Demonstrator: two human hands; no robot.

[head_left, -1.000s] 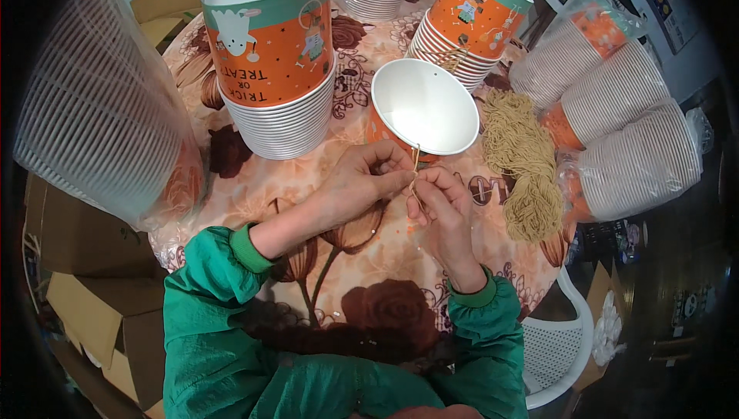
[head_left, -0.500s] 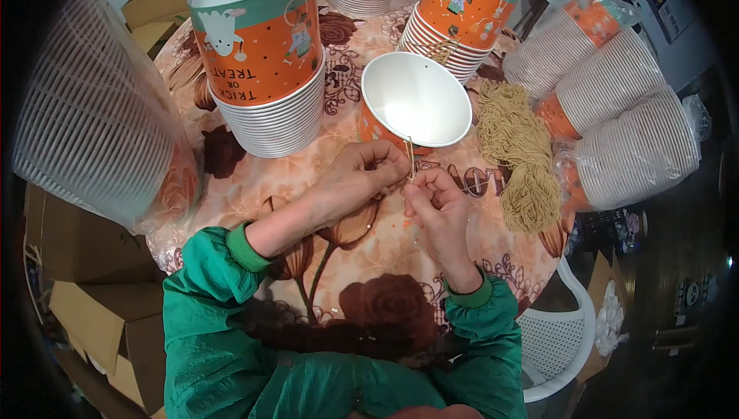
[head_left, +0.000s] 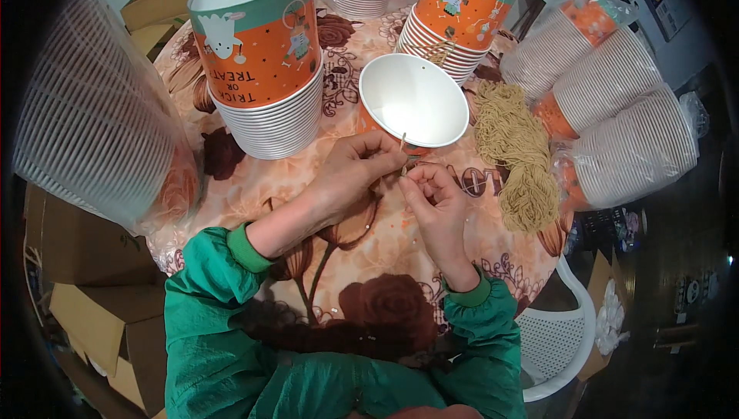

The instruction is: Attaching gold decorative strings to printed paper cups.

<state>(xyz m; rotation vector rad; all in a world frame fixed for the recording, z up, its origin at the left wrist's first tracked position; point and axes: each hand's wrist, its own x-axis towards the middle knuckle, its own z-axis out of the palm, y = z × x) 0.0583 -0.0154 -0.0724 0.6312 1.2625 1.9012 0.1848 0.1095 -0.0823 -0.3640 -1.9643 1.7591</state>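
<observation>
A paper bucket (head_left: 400,95), white inside and orange outside, stands on the table with its mouth tilted toward me. At its near rim, a short piece of tan string (head_left: 403,142) sticks up from between my fingers. My left hand (head_left: 356,172) is closed, thumb and forefinger pinching the string close to the rim. Just to the right and slightly lower, my right hand (head_left: 437,196) is pinched too, with a bit of the string at its fingertips. How the string joins the bucket is hidden by my fingers. A skein of tan string (head_left: 516,157) lies to the right.
Upside-down stacks of orange-and-green buckets stand at far left (head_left: 258,57) and far right (head_left: 458,11). Bagged bucket stacks flank the table at left (head_left: 92,111) and right (head_left: 631,149). Cardboard boxes (head_left: 100,326) sit lower left; a white chair (head_left: 558,342) is lower right.
Both hands have shifted slightly, the right one a little left and up. Less of the string shows between the hands, and the bucket has moved slightly left.
</observation>
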